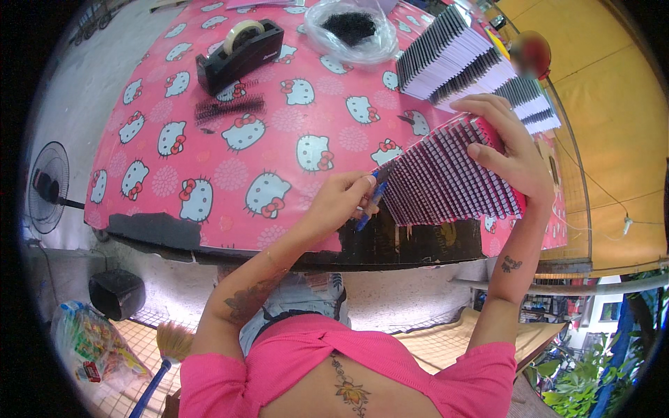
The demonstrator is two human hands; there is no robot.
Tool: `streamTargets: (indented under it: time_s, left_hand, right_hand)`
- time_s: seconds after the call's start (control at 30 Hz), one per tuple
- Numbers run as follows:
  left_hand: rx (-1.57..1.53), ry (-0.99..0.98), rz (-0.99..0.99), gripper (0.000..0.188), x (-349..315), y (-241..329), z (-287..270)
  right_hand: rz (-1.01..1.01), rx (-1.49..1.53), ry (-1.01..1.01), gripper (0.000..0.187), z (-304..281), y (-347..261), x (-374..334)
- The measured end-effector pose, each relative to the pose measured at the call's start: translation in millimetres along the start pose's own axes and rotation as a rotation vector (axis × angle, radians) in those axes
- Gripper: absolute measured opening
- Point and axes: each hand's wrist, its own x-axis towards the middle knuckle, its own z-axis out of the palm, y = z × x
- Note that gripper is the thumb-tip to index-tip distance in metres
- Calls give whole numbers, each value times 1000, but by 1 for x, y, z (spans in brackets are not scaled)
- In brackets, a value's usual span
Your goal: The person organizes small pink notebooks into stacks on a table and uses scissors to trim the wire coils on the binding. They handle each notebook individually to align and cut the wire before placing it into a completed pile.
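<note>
My left hand (346, 197) is closed on a blue-handled tool (377, 201), its dark tip touching the left end of a thick stack of spiral-bound pads (446, 181). The exact kind of tool is partly hidden by my fingers. Rows of white and dark binding cover the side of the stack facing me, with pink along its borders. My right hand (512, 150) grips the stack's upper right, thumb on the near face and fingers over the top. The stack rests at the table's near edge, tilted up to the right.
Beyond the pads stand more stacks of white pads with black bindings (446, 56). A black tape dispenser (240, 59), loose black binding coils (230, 108) and a plastic bag of black coils (348, 31) lie on the pink patterned tablecloth (230, 177). A fan (50, 187) stands left.
</note>
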Motion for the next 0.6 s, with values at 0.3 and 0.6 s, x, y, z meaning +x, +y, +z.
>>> streamTargets:
  time_s: [0.3, 0.6]
  left_hand:
    - [49, 14, 76, 26, -3, 6, 3]
    - [980, 346, 840, 33, 3, -17, 6]
  right_hand:
    - [-9, -7, 15, 56, 0, 1, -1]
    - [12, -14, -7, 57, 0, 0, -1]
